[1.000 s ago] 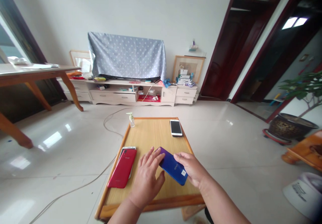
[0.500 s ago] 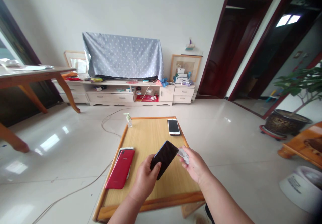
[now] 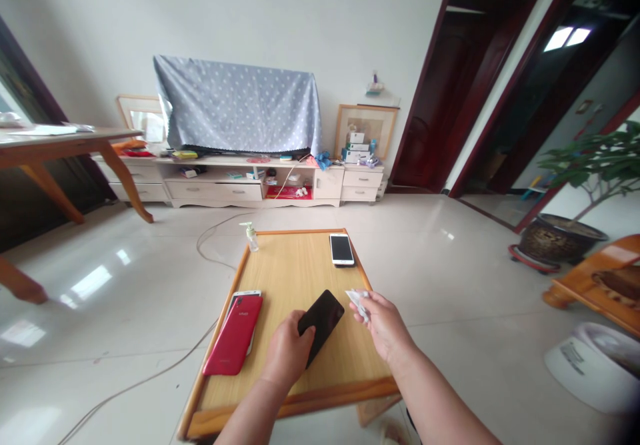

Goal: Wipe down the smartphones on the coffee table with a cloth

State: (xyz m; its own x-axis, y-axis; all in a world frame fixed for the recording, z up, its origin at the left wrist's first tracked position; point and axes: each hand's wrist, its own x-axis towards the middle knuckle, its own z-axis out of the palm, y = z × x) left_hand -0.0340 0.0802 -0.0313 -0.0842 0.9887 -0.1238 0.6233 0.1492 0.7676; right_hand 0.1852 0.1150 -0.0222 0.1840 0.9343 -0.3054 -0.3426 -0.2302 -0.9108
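My left hand [image 3: 286,345] grips a smartphone [image 3: 323,325] over a low wooden tray table [image 3: 295,265], with its dark screen facing up. My right hand [image 3: 384,325] pinches a small folded white wipe [image 3: 358,304] between fingers and thumb, a short way to the right of the phone. To the left of my left hand, a red smartphone [image 3: 233,342] lies on top of a white smartphone [image 3: 245,302]. Another white-framed smartphone [image 3: 342,250] lies face up near the far edge, and a small clear pump bottle [image 3: 251,238] stands at the far left corner.
A cable [image 3: 150,375] runs across the tiled floor left of the tray table. A white round object [image 3: 590,365] and a wooden seat [image 3: 600,278] are at the right. Beyond stand a cloth-draped TV [image 3: 237,108] on a cabinet [image 3: 250,182] and a potted plant [image 3: 565,238].
The blue-backed phone has turned over, and its dark screen now faces up in my left hand. The white wipe has appeared in my right hand, which has moved off the phone to the right.
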